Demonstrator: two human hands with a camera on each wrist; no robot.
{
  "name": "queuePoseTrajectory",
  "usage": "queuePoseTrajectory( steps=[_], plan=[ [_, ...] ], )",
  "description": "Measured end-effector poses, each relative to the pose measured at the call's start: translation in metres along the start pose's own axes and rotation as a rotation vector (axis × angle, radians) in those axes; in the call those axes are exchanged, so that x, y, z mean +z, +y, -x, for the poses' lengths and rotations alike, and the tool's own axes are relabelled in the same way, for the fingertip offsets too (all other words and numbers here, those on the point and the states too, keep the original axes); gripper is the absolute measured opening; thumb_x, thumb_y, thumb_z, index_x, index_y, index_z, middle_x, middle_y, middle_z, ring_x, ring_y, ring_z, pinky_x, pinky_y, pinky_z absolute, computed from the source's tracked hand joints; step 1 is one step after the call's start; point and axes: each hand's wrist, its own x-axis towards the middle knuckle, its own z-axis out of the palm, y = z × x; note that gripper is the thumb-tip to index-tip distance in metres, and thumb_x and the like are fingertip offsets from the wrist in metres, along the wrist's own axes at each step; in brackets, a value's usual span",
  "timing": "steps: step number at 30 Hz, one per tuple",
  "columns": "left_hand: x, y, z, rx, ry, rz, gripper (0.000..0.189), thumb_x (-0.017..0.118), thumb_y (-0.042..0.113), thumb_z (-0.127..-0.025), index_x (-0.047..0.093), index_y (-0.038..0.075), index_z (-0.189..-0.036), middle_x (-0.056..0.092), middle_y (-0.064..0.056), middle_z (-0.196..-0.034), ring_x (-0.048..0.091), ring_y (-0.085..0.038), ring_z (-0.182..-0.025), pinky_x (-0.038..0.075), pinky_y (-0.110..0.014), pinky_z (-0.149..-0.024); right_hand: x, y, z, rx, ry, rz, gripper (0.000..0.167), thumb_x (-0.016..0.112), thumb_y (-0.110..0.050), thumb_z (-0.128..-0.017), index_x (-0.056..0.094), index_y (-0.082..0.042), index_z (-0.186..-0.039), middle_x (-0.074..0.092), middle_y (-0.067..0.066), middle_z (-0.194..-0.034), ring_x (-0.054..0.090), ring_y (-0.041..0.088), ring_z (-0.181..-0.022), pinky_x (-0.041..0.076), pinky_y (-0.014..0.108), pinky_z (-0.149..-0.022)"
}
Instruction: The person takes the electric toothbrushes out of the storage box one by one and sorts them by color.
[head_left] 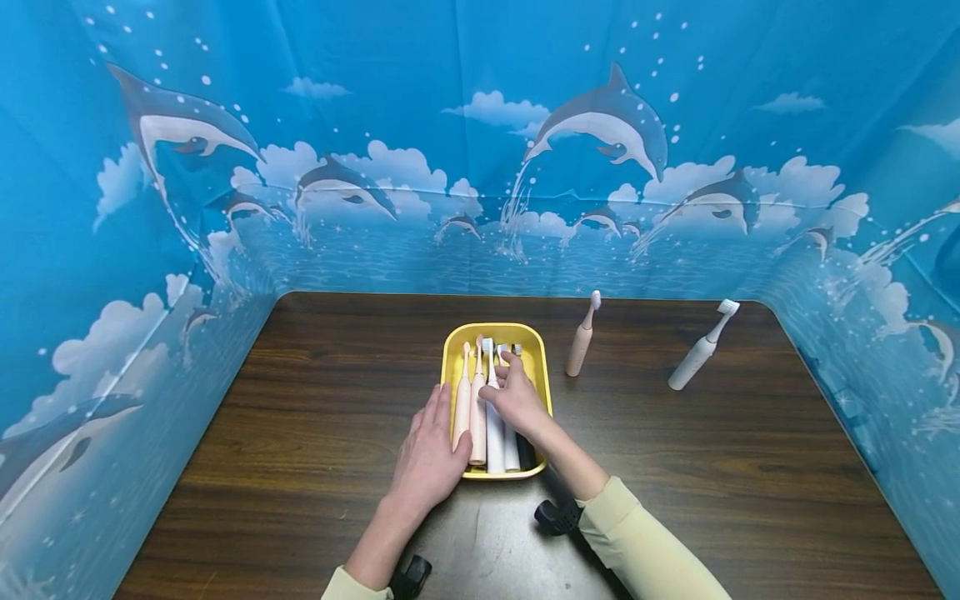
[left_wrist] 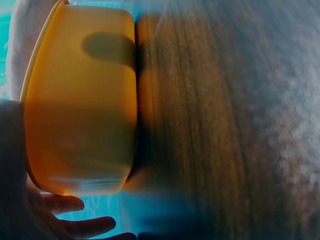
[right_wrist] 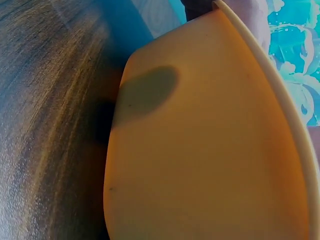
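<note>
In the head view a yellow tray point(head_left: 543, 350) holds several electric toothbrushes lying side by side. Two pale pink toothbrushes point(head_left: 477, 425) are at its left, white toothbrushes point(head_left: 495, 442) in the middle, and a black one point(head_left: 527, 454) at the right. My left hand point(head_left: 431, 454) rests along the tray's left rim with straight fingers, its thumb over the pink handles. Over the tray, my right hand point(head_left: 517, 400) has bent fingers near the necks of the white toothbrushes; whether it pinches one is hidden. Both wrist views mostly show the tray's outer wall point(left_wrist: 80, 120).
To the right of the tray, a pale pink toothbrush point(head_left: 580, 346) stands upright on the dark wooden table point(head_left: 322, 433). Farther right stands a white toothbrush point(head_left: 693, 362). A blue dolphin-print curtain point(head_left: 420, 108) surrounds the table's back and sides.
</note>
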Motion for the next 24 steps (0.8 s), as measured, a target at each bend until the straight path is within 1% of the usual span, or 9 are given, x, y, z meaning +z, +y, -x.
queuePoseTrajectory(
  steps=[2, 6, 9, 13, 16, 19, 21, 24],
  plan=[
    [0.0, 0.0, 0.0, 0.0, 0.001, -0.001, 0.076, 0.062, 0.032, -0.095, 0.033, 0.003, -0.159, 0.035, -0.02, -0.162, 0.046, -0.044, -0.136, 0.046, -0.06, -0.099, -0.001, 0.0, 0.001, 0.003, -0.013, 0.013, 0.08, 0.068, -0.009, -0.085, 0.03, 0.005, -0.154, 0.056, 0.025, -0.138, 0.057, 0.036, -0.124, 0.047, 0.049, -0.103],
    [-0.001, 0.0, 0.001, 0.004, 0.008, -0.001, 0.077, 0.063, 0.031, -0.094, 0.033, 0.003, -0.159, 0.036, -0.021, -0.161, 0.047, -0.044, -0.135, 0.047, -0.061, -0.099, -0.003, 0.002, 0.003, -0.025, -0.028, 0.045, 0.078, 0.069, -0.006, -0.083, 0.034, 0.007, -0.152, 0.058, 0.022, -0.126, 0.06, 0.031, -0.109, 0.051, 0.046, -0.093],
    [0.0, 0.0, 0.001, 0.003, 0.007, -0.003, 0.077, 0.062, 0.031, -0.094, 0.033, 0.003, -0.159, 0.036, -0.02, -0.161, 0.046, -0.044, -0.135, 0.046, -0.06, -0.099, -0.006, 0.002, 0.006, -0.038, -0.058, 0.107, 0.073, 0.071, -0.008, -0.085, 0.039, 0.008, -0.149, 0.059, 0.021, -0.121, 0.059, 0.03, -0.105, 0.051, 0.046, -0.091],
    [0.0, 0.0, 0.0, 0.0, -0.001, -0.007, 0.077, 0.061, 0.032, -0.095, 0.032, 0.004, -0.16, 0.035, -0.02, -0.162, 0.046, -0.044, -0.136, 0.045, -0.059, -0.101, -0.012, 0.001, 0.014, -0.039, -0.129, 0.172, 0.064, 0.071, -0.013, -0.089, 0.045, 0.007, -0.144, 0.061, 0.02, -0.118, 0.06, 0.029, -0.103, 0.052, 0.045, -0.087],
    [0.001, 0.0, 0.0, 0.0, -0.003, -0.013, 0.077, 0.061, 0.033, -0.095, 0.032, 0.004, -0.16, 0.035, -0.02, -0.162, 0.046, -0.044, -0.136, 0.046, -0.059, -0.101, -0.015, 0.0, 0.019, -0.054, -0.174, 0.161, 0.058, 0.07, -0.011, -0.091, 0.047, 0.006, -0.141, 0.062, 0.018, -0.112, 0.061, 0.027, -0.096, 0.054, 0.041, -0.077],
    [0.001, 0.0, 0.0, 0.002, 0.003, -0.017, 0.077, 0.062, 0.033, -0.095, 0.032, 0.004, -0.16, 0.035, -0.019, -0.162, 0.046, -0.044, -0.135, 0.046, -0.059, -0.1, -0.017, 0.0, 0.023, -0.068, -0.211, 0.136, 0.054, 0.068, -0.009, -0.092, 0.048, 0.005, -0.14, 0.061, 0.016, -0.107, 0.06, 0.025, -0.086, 0.053, 0.035, -0.065],
    [0.001, 0.0, 0.0, 0.006, 0.009, -0.019, 0.076, 0.062, 0.032, -0.094, 0.033, 0.004, -0.159, 0.036, -0.019, -0.161, 0.047, -0.043, -0.135, 0.047, -0.059, -0.099, -0.019, 0.001, 0.024, -0.07, -0.227, 0.12, 0.053, 0.067, -0.008, -0.094, 0.047, 0.004, -0.142, 0.06, 0.016, -0.108, 0.06, 0.023, -0.083, 0.053, 0.033, -0.061],
    [0.002, -0.001, -0.001, 0.007, 0.009, -0.021, 0.076, 0.062, 0.032, -0.094, 0.033, 0.004, -0.159, 0.036, -0.019, -0.161, 0.047, -0.043, -0.135, 0.047, -0.059, -0.099, -0.02, 0.001, 0.027, -0.078, -0.239, 0.096, 0.054, 0.066, -0.007, -0.095, 0.045, 0.004, -0.144, 0.06, 0.016, -0.11, 0.06, 0.021, -0.08, 0.054, 0.034, -0.059]
  ],
)
